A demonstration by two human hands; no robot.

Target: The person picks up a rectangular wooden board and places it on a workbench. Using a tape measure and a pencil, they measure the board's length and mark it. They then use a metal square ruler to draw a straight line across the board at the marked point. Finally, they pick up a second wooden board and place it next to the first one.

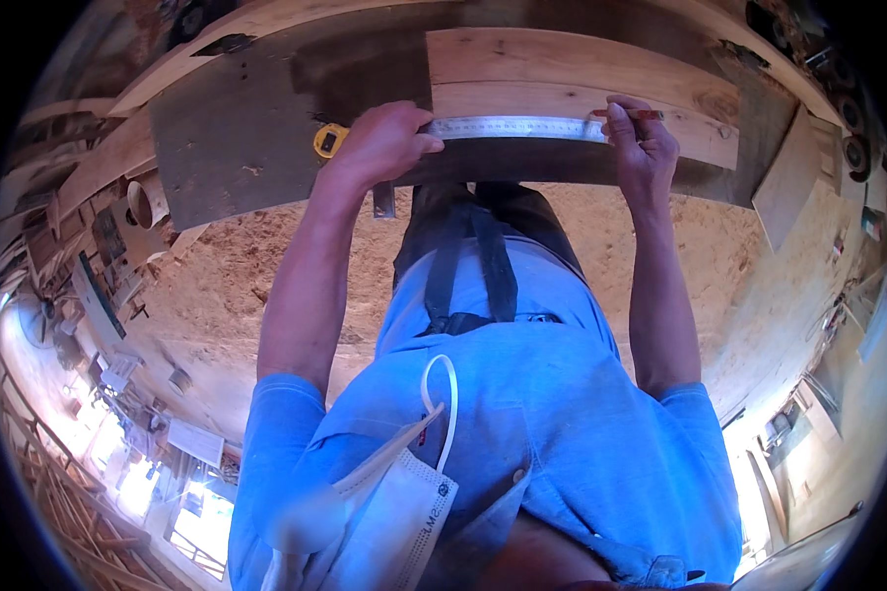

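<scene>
A silvery metal ruler point(517, 127) with graduations lies along the near part of a pale wooden board point(562, 74). At its left end, my left hand point(389, 141) is closed, thumb and forefinger gripping the ruler. Below that hand a short metal piece point(383, 201) sticks out past the bench edge; whether it joins the ruler is hidden. A yellow tape measure point(329, 141) rests just left of my left hand. My right hand point(643, 143) pinches a red pencil point(648, 115) above the board, at the ruler's right end.
The board lies on a dark workbench top point(237, 128). A thin wooden panel point(786, 182) leans at the bench's right end. Sawdust covers the floor point(232, 266). Wood pieces and tools crowd the left side, and a face mask point(384, 512) hangs before my shirt.
</scene>
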